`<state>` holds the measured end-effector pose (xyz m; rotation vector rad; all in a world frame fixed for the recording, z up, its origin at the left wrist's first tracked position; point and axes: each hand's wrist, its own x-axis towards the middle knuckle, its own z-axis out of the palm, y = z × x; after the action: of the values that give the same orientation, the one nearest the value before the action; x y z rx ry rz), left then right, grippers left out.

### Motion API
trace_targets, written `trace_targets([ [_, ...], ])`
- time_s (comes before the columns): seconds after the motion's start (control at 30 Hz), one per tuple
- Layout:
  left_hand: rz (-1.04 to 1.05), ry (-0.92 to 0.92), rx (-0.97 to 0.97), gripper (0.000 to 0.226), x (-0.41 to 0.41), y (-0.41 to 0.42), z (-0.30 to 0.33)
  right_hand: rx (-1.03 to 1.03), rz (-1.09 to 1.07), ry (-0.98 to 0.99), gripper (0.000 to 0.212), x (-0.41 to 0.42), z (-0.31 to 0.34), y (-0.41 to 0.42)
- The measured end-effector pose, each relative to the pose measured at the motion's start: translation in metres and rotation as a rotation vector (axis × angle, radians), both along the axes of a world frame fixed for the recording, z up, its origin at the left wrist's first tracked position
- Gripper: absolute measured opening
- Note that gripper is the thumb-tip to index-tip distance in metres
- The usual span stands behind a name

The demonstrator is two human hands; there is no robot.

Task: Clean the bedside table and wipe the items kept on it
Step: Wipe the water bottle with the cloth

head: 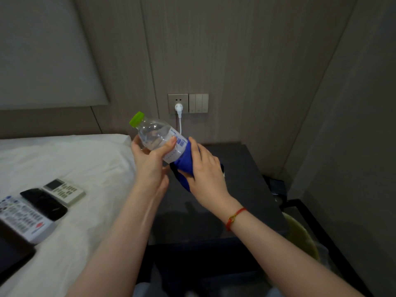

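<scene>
A clear plastic water bottle (153, 133) with a green cap is tilted to the upper left, held above the dark bedside table (242, 168). My left hand (150, 159) grips the bottle around its middle, thumb across the label. My right hand (203, 168) presses a blue cloth (185, 159) around the bottle's lower end, which the cloth hides. A red string bracelet sits on my right wrist.
On the white bed (64, 159) at the left lie a white remote (64, 190), a black phone (44, 203), a second remote (23, 219) and a dark tablet corner (12, 254). A wall socket with a white plug (178, 108) is behind. A bin (304, 239) stands at the right.
</scene>
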<state>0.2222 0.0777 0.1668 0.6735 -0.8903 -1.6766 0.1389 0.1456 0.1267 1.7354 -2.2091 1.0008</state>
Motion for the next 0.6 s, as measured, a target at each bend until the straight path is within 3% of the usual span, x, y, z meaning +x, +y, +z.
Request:
trace_targets([
  [0.17, -0.03, -0.012, -0.041, 0.075, -0.027, -0.019, -0.009, -0.045, -0.001, -0.072, 0.076, -0.025, -0.017, -0.012],
  [0.23, -0.03, -0.056, -0.095, 0.076, -0.043, -0.033, -0.013, -0.064, 0.04, -0.249, 0.068, -0.043, -0.023, -0.018],
  [0.3, -0.022, -0.154, -0.21, 0.076, -0.064, -0.048, -0.017, -0.114, 0.055, -0.548, 0.049, -0.064, -0.024, -0.027],
  [0.4, -0.008, -0.32, -0.426, 0.077, -0.098, -0.072, -0.022, -0.259, -0.109, -0.903, 0.018, -0.103, -0.023, -0.042],
  [0.47, -0.016, -0.405, -0.525, 0.079, -0.124, -0.09, -0.025, -0.308, -0.231, -1.045, 0.017, -0.132, -0.024, -0.049],
  [0.6, -0.019, -0.536, -0.547, 0.081, -0.179, -0.129, -0.044, -0.389, -0.343, -1.109, 0.025, -0.181, -0.033, -0.046],
])
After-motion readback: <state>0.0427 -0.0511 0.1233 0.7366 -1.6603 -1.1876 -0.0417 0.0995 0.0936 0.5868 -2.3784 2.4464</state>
